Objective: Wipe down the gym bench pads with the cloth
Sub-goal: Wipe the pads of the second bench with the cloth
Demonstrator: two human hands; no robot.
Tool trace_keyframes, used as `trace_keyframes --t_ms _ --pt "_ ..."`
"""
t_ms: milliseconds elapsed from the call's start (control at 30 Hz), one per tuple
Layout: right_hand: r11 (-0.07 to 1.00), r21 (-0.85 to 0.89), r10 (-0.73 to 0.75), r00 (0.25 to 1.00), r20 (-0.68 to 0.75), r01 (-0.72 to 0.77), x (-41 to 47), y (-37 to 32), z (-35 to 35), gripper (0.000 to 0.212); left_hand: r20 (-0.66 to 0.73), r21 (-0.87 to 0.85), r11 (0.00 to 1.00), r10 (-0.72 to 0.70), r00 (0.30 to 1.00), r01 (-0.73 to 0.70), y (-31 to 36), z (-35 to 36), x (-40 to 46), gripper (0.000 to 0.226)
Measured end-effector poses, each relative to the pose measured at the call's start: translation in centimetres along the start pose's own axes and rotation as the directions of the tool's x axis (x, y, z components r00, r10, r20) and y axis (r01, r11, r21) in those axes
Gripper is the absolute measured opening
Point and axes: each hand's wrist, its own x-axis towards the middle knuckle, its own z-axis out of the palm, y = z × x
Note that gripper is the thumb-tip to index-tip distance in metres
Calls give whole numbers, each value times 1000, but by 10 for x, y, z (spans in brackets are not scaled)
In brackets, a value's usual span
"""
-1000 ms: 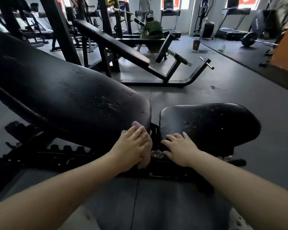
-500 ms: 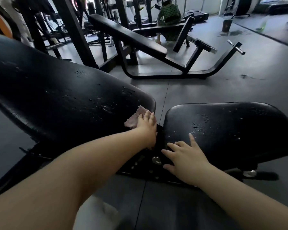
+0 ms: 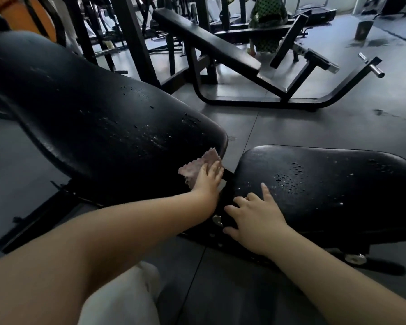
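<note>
A long black back pad [image 3: 99,118], speckled with droplets, slopes up to the left. A shorter black seat pad [image 3: 326,184], also wet, lies to its right across a narrow gap. My left hand [image 3: 208,179] presses a pinkish cloth [image 3: 197,166] flat against the lower right end of the back pad, fingers straight. My right hand [image 3: 253,214] rests with spread fingers on the near left edge of the seat pad.
The bench's black steel frame [image 3: 42,214] runs along the grey floor below the pads. Another incline bench [image 3: 220,48] stands behind, with racks further back. A person in green [image 3: 267,17] sits in the distance. My light trouser knee [image 3: 127,296] shows at the bottom.
My left hand has slid the cloth from the near edge up onto the end of the back pad. My right hand has stayed on the seat pad; my view has tilted down and closer.
</note>
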Motion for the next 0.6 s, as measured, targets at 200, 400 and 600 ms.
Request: trace_keyframes --t_ms 200,400,600 --pt "999 0 -35 999 -42 35 -7 4 5 57 -124 -115 993 -10 992 -4 8 36 -67 66" --pt "997 10 -79 993 -88 80 -9 8 9 54 -286 -175 984 -69 956 19 5 51 -88 57" --pt "996 22 -82 992 -101 84 -12 8 9 49 -117 -177 980 -113 987 91 8 17 -35 66"
